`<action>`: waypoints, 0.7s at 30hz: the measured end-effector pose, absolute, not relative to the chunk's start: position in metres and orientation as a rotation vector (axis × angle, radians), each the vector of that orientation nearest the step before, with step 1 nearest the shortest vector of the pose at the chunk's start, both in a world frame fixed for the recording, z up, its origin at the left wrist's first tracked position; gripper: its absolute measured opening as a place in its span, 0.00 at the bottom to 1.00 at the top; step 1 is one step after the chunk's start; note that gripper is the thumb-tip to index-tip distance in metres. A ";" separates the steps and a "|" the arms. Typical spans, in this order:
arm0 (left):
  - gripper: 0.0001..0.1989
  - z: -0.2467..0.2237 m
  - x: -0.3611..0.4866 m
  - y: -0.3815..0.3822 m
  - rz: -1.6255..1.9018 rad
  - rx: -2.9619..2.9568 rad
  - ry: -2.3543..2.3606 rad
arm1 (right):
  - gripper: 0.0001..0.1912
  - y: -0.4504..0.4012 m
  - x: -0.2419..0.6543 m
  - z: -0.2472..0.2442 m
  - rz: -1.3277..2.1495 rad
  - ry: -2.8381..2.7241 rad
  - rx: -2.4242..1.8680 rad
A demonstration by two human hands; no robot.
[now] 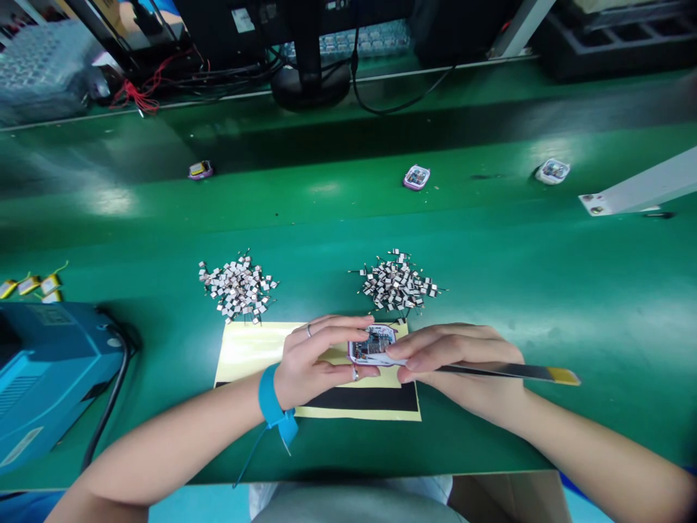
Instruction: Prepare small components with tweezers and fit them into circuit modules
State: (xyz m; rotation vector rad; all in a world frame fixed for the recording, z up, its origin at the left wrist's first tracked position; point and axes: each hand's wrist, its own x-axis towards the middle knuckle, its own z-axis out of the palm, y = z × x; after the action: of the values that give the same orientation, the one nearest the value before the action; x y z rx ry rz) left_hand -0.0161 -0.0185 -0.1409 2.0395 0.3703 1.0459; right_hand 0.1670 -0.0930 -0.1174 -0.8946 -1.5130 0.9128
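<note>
Between the thumb and fingers of my left hand (319, 356) is a small rounded-square device housing (373, 344), white with a purple rim, its circuit board facing up. A blue band circles the left wrist. My right hand (462, 356) is closed around a pair of dark tweezers (509, 371) with a yellow rear end. Their front part reaches the lower right edge of the housing, where the right fingertips also touch; the exact tips are hard to make out. Under both hands lies a yellow sheet (250, 349) with a black strip.
Two piles of tiny silvery parts with short leads, a left pile (239, 287) and a right pile (397, 283), lie beyond the sheet. Similar housings (417, 177) sit farther back. A blue machine (54, 378) stands left, below yellow batteries (30, 285). A white metal bracket (637, 185) juts in at right.
</note>
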 end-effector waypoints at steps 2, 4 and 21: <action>0.17 -0.141 -0.017 -0.019 1.051 2.051 0.368 | 0.14 -0.093 0.166 -0.117 0.917 -1.503 -0.889; 0.17 -0.141 -0.018 -0.019 1.046 2.059 0.368 | 0.14 -0.094 0.165 -0.117 0.911 -1.501 -0.892; 0.09 -0.143 -0.019 -0.025 1.040 2.160 0.451 | 0.12 -0.096 0.160 -0.123 0.648 -1.587 -0.956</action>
State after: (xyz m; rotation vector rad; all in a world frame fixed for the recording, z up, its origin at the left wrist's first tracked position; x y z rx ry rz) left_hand -0.0192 -0.0249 -0.1432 2.1603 0.4509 1.0401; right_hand 0.1601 -0.0959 -0.1230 -0.9564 -1.5872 0.6476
